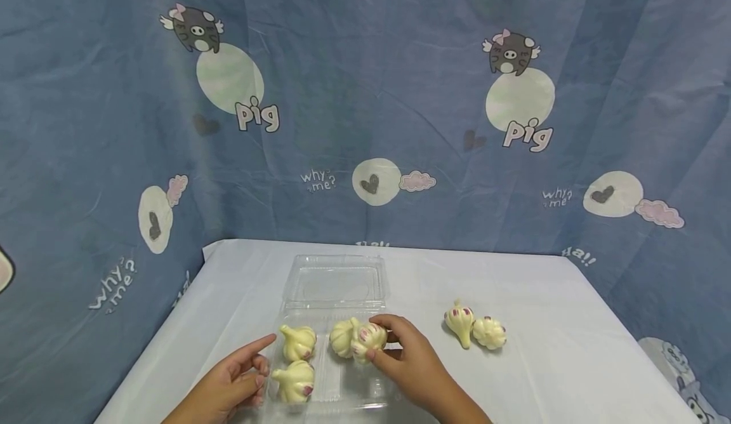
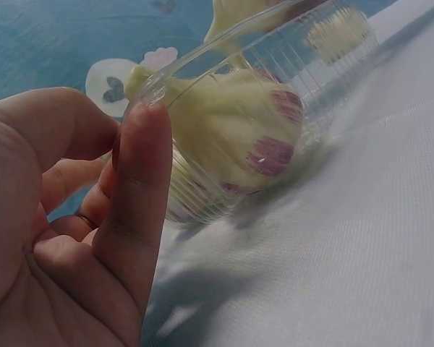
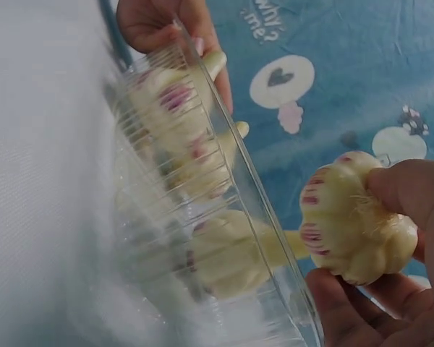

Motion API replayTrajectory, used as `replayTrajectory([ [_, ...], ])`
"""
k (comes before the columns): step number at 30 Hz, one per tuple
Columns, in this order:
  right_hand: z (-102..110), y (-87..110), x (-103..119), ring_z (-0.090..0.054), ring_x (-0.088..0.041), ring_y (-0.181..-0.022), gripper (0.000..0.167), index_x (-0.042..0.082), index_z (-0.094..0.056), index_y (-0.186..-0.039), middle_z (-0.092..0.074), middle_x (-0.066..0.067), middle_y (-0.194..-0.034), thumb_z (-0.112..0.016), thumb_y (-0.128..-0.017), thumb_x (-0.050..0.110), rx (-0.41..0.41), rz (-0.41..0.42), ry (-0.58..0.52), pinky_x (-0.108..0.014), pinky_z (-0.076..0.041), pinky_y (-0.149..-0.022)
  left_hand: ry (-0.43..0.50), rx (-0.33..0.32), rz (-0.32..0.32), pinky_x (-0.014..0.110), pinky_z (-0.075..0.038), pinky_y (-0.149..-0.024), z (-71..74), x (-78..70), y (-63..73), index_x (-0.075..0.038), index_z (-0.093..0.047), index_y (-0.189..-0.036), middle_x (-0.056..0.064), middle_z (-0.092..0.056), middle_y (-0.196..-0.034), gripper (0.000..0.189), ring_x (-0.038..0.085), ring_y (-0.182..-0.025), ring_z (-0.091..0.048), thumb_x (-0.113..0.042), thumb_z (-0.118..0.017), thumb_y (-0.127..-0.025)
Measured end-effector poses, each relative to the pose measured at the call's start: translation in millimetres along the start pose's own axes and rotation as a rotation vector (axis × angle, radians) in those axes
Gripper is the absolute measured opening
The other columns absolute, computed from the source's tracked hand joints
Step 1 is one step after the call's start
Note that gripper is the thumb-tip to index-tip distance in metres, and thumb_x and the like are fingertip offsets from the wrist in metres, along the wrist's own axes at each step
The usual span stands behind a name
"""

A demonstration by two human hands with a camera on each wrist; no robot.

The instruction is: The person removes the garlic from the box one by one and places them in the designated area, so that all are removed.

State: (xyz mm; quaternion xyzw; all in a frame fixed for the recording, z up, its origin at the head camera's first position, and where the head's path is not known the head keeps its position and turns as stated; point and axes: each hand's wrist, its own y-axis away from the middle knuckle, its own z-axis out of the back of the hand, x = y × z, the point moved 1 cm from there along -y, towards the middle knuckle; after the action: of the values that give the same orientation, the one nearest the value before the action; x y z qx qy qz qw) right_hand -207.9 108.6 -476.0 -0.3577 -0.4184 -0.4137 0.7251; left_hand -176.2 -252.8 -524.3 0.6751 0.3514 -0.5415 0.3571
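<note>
My right hand [image 1: 412, 360] holds a cream garlic bulb [image 1: 368, 340] with purple streaks, thumb and fingers around its sides. It overlaps another garlic bulb [image 1: 341, 337] in the clear plastic clamshell box [image 1: 337, 405]; the right wrist view shows the held bulb [image 3: 358, 217] just beyond the rim, close to that bulb's stem. Two more bulbs, one behind [image 1: 299, 343] and one in front [image 1: 294, 382], lie in the box's left side, stems pointing left. Beside them is my left hand [image 1: 231, 383], index finger extended and holding nothing, with a fingertip [image 2: 148, 119] right at the rim.
The box's clear lid [image 1: 335, 281] lies folded back behind it. Right of the box, a garlic bulb with a long stem [image 1: 460, 324] and another rounder bulb [image 1: 489, 333] rest on the white tablecloth [image 1: 548, 373]. A blue printed curtain [image 1: 342, 81] surrounds the table.
</note>
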Motion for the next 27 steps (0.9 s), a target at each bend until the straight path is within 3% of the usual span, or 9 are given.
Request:
replayTrajectory([
  [2, 0.6, 0.6, -0.2, -0.064, -0.021, -0.12, 0.047, 0.02, -0.061, -0.139, -0.059, -0.007, -0.139, -0.077, -0.097, 0.031, -0.013, 0.004, -0.009, -0.022, -0.058, -0.092, 0.014, 0.003, 0.012, 0.026, -0.059, -0.08, 0.4, -0.2, 0.6, -0.008, -0.012, -0.169, -0.001, -0.051, -0.112, 0.075, 0.007, -0.084, -0.06, -0.01, -0.056, -0.108],
  [4, 1.0, 1.3, -0.7, -0.064, -0.021, -0.119, 0.047, 0.018, -0.061, -0.138, -0.061, -0.006, -0.135, -0.077, -0.097, 0.032, -0.031, 0.01, -0.015, -0.022, -0.058, -0.091, 0.009, 0.004, 0.02, 0.026, -0.059, -0.08, 0.8, -0.4, 1.2, 0.002, -0.001, -0.167, 0.0, -0.051, -0.112, 0.08, 0.007, -0.084, -0.059, -0.01, -0.055, -0.109],
  [7, 2.7, 2.3, -0.9, -0.065, -0.021, -0.117, 0.047, 0.016, -0.061, -0.138, -0.063, -0.005, -0.131, -0.078, -0.096, 0.031, -0.056, 0.017, -0.034, -0.024, -0.059, -0.091, -0.002, -0.01, 0.038, 0.026, -0.058, -0.079, 1.4, -0.4, 2.3, 0.005, 0.005, -0.165, 0.0, -0.051, -0.112, 0.084, 0.008, -0.083, -0.058, -0.012, -0.056, -0.109],
  [18, 23.6, 1.6, -8.8, -0.067, -0.019, -0.113, 0.047, 0.014, -0.063, -0.136, -0.064, -0.004, -0.129, -0.08, -0.095, 0.024, -0.174, 0.003, -0.032, -0.024, -0.059, -0.091, -0.002, -0.036, 0.025, 0.026, -0.059, -0.079, -1.4, -1.3, 0.3, -0.002, -0.009, -0.168, -0.001, -0.051, -0.111, 0.077, 0.008, -0.083, -0.059, -0.012, -0.057, -0.108],
  [20, 28.2, 3.3, -11.4, -0.066, -0.019, -0.112, 0.046, 0.015, -0.064, -0.135, -0.065, -0.005, -0.129, -0.081, -0.093, 0.021, -0.21, -0.008, -0.034, -0.023, -0.059, -0.09, 0.001, -0.036, 0.027, 0.025, -0.059, -0.079, -1.1, -0.7, -0.6, -0.01, -0.017, -0.168, -0.001, -0.051, -0.111, 0.072, 0.007, -0.083, -0.059, -0.013, -0.057, -0.108],
  [25, 41.2, 6.9, -18.8, -0.067, -0.017, -0.111, 0.043, 0.021, -0.066, -0.131, -0.066, 0.001, -0.126, -0.083, -0.091, 0.016, -0.277, -0.031, -0.028, -0.022, -0.059, -0.088, 0.012, -0.025, 0.01, 0.025, -0.058, -0.079, -0.1, 0.7, -1.4, -0.009, -0.015, -0.168, 0.0, -0.051, -0.111, 0.071, 0.008, -0.083, -0.058, -0.011, -0.054, -0.11],
  [27, 46.5, 8.1, -21.7, -0.067, -0.017, -0.111, 0.043, 0.021, -0.067, -0.13, -0.067, 0.002, -0.126, -0.083, -0.091, 0.014, -0.295, -0.034, -0.012, -0.023, -0.06, -0.087, 0.012, -0.025, 0.007, 0.025, -0.058, -0.078, -0.6, 0.6, -1.6, -0.004, -0.011, -0.168, 0.0, -0.05, -0.111, 0.074, 0.008, -0.083, -0.058, -0.011, -0.055, -0.109],
])
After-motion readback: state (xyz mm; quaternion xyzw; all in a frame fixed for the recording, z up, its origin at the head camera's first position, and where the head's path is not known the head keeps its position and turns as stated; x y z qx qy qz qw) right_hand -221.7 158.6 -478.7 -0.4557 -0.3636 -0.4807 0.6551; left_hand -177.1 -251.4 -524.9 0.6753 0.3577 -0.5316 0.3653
